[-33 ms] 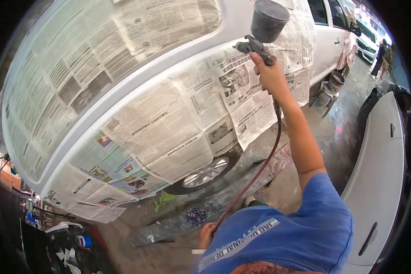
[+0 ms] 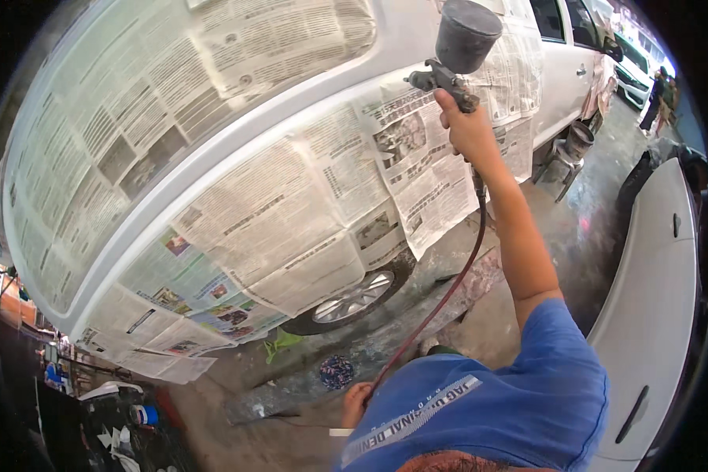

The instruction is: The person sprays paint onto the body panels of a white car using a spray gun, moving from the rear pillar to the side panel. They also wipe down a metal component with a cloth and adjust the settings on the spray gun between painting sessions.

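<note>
My right hand [image 2: 472,130] is closed round the handle of a spray gun [image 2: 446,85], with a dark grey paint cup [image 2: 468,35] on top. Its nozzle points left, close to the newspaper-masked side of a white vehicle [image 2: 212,149]. From the handle a dark red air hose [image 2: 440,303] runs down to my left hand [image 2: 357,404], low by my waist. The left fingers curl about the hose, partly hidden behind my blue shirt. Newspaper sheets [image 2: 267,220] cover the panels above and below a bare, pale curved strip [image 2: 240,130].
A wheel [image 2: 354,297] shows under the paper. To the right lie a loose white car panel [image 2: 653,315] and a stool [image 2: 562,165] with a paint-stained can [image 2: 580,140]. Dark clutter [image 2: 126,429] sits lower left. People [image 2: 659,98] stand by a white car farther off.
The spray gun and my right hand have shifted very slightly to the right. My left hand stays low on the hose.
</note>
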`<state>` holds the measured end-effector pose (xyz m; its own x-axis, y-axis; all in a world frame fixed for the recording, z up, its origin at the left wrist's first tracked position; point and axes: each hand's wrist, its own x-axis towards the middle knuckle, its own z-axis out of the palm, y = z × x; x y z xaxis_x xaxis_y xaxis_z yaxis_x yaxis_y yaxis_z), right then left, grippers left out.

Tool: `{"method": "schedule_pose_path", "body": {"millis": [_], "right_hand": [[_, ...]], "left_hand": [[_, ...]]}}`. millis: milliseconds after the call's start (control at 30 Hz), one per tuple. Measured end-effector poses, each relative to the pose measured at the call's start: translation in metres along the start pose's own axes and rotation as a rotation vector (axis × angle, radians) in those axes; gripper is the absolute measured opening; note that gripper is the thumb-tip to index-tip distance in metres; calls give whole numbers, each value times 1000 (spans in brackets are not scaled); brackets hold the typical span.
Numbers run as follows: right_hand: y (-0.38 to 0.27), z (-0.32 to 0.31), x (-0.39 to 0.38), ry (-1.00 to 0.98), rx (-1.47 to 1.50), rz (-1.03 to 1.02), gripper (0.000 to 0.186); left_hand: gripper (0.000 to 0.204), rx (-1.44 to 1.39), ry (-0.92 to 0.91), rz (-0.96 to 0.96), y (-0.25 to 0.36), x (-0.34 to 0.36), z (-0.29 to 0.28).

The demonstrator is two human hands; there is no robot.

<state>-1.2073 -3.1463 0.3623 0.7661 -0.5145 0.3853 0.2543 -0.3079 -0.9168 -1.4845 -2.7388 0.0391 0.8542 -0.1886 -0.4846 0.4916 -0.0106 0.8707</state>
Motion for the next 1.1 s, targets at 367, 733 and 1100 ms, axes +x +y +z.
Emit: {"method": "schedule_pose_path", "body": {"millis": [367,733,1100], "right_hand": [[41,-74,60,155,-45,-18,54],[14,-68,60,152,-139,-23,57],[-29,-35,27,-125,-132,86,56]], "left_hand": [[24,-74,-131,-82,9,27,43],[23,2,-189,-18,12,49,17],[25,12,-282,-23,47,54,11]]}}
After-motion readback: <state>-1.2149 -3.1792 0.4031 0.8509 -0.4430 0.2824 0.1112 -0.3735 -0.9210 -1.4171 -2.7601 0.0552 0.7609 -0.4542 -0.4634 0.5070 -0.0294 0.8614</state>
